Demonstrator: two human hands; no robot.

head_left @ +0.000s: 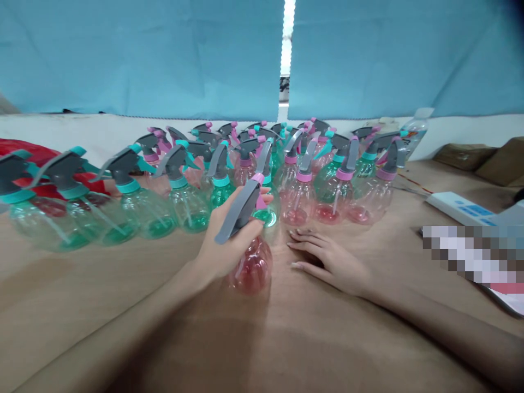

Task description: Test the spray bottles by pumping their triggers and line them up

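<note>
A clear pink spray bottle with a grey and pink trigger head stands at the middle of the table. My left hand is wrapped around its neck, just under the sprayer. To the right of that bottle, my right hand rests on the tabletop with its fingers apart, holding nothing. Just beyond my hands stand more spray bottles: green-tinted ones such as this green spray bottle on the left, and pink ones such as this pink spray bottle on the right.
Several rows of spray bottles fill the back of the wooden table. A clear drink bottle and brown boxes are at the back right. Nearer lies a white device with blue panels. A blue curtain hangs behind.
</note>
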